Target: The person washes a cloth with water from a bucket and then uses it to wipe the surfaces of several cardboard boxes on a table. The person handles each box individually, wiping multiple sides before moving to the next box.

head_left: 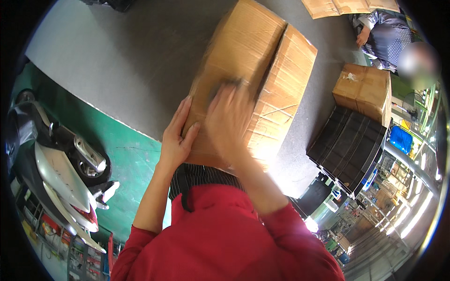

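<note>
A large brown cardboard box [286,70] lies at an angle on the grey table in front of me. Its top flaps are folded down, with a dark narrow gap between them. My left hand [177,136] grips the box's near left edge, fingers along the side and thumb on the top. Over the middle of the top is my right hand [229,114], blurred by motion. Its fingers look bent around a small dark thing [225,85] pressed near the flap, too smeared to name.
The grey table [126,70] has a curved-looking left edge above a green floor [133,168]. A parked scooter [65,173] stands at the left. To the right are a black crate [347,145] and another cardboard box [363,89]. A co-worker [386,40] is at the far right beside flattened cardboard [347,6].
</note>
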A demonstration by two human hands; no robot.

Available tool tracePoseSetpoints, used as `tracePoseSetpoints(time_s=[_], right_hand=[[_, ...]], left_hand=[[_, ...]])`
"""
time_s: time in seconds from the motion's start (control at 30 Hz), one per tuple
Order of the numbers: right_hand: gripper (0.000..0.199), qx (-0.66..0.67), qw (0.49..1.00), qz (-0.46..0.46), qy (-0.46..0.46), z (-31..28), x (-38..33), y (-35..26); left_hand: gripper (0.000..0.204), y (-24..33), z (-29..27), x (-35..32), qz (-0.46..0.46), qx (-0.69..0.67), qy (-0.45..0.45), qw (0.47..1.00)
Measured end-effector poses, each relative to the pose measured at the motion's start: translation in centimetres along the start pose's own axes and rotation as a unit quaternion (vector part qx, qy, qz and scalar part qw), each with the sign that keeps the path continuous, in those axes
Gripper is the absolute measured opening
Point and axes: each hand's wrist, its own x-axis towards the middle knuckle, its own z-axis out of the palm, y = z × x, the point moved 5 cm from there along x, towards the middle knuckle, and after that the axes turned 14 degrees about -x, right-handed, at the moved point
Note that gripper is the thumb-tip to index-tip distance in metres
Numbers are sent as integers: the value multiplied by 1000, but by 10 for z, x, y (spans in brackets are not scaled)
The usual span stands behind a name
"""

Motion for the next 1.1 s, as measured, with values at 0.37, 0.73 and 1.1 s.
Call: tracePoseSetpoints(time_s=[0.37,0.73,1.1], right_hand=[[10,112,992,-36,49,6,25,-15],[16,132,989,-24,67,16,61,-1],[13,220,910,-348,-53,-49,-131,17]], left_hand=[[46,-6,-1,2,69,-51,21,996],[50,0,-17,36,-61,-95,-21,993],[69,-6,16,155,168,118,-94,974]])
